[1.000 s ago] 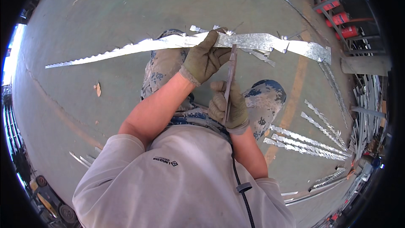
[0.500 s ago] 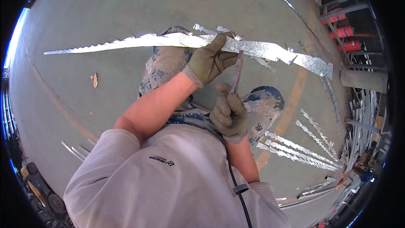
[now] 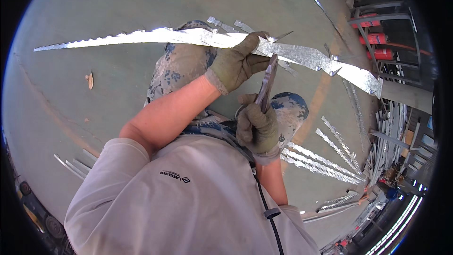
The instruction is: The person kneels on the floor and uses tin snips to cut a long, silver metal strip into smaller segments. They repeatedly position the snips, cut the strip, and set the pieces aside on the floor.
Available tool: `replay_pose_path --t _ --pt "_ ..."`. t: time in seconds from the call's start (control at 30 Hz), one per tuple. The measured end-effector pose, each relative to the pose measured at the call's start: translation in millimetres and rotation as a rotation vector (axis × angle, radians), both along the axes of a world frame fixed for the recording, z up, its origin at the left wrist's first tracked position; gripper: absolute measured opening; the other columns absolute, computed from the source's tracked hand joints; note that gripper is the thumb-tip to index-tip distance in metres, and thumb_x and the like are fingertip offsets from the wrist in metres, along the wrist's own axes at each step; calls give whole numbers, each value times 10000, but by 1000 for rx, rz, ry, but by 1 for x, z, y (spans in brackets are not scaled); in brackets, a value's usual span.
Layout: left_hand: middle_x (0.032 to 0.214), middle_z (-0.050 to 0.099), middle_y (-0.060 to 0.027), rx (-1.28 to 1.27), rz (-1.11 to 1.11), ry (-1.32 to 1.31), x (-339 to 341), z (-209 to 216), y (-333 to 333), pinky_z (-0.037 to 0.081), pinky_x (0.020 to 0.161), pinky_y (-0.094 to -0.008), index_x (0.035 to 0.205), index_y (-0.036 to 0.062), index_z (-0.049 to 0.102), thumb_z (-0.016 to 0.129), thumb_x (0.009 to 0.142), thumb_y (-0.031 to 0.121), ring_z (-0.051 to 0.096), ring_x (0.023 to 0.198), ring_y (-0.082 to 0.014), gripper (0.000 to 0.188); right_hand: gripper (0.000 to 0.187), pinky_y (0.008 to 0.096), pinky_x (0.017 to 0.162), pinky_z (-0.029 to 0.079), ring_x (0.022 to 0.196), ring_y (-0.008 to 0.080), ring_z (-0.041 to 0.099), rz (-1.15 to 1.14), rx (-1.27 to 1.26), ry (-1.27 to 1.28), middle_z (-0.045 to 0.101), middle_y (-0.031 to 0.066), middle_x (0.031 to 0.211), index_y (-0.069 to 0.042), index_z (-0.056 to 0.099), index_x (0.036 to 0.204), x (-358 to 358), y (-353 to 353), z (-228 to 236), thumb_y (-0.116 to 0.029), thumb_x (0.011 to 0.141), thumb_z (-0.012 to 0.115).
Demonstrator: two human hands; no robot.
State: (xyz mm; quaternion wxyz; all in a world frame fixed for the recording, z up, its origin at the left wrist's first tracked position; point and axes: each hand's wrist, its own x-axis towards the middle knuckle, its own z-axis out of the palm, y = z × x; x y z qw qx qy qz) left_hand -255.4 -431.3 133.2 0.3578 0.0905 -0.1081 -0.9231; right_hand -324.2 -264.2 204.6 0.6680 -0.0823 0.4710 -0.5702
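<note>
A long, shiny sheet-metal strip (image 3: pixel 302 55) stretches across in front of me, with notched edges and several bent tabs. My left hand (image 3: pixel 236 66), in an olive work glove, is closed around its middle, thumb over the top face. In my gloved right hand (image 3: pixel 257 130), fingers wrapped round the handles, is a pair of metal snips (image 3: pixel 267 85). Their dark jaws point upward, and the tip meets the strip's lower edge just right of my left fingers. Whether the jaws are parted cannot be made out.
More notched metal strips (image 3: pixel 325 164) lie fanned on the floor at the right. Red fire extinguishers (image 3: pixel 376 38) stand by a metal rack (image 3: pixel 384 17). Long metal pieces (image 3: pixel 389 132) are piled at the right edge. A dry leaf (image 3: pixel 89 80) lies at the left.
The strip's right end has dipped, and the strip has shifted slightly within view. The snips have turned a little, their tip still at the strip's lower edge. Both hands keep their hold.
</note>
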Motion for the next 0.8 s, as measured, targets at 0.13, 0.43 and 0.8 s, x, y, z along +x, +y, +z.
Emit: replay_pose_path --t 0.13,0.43,0.8 --pt "1234 695 -135 19 -10 -37 -3 -5 2 651 941 -397 1380 18 573 509 1123 278 740 1080 -265 371 253 297 394 414 444 149 540 -1 191 304 641 101 702 22 604 1106 1 -5 9 -155 980 733" --pt "1178 727 -107 48 2 -244 -13 -11 4 664 870 -360 1317 20 650 566 1103 255 755 991 -229 329 273 303 413 426 475 154 582 9 396 756 654 105 717 27 548 1009 0 -17 0 -163 955 737" --pt "1197 696 -109 -45 -9 -312 -11 -14 -1 628 930 -386 1362 25 612 529 1118 260 721 1069 -244 349 285 316 446 465 543 167 624 49 322 504 670 87 768 -1 617 1079 -10 -13 -1 -225 976 761"
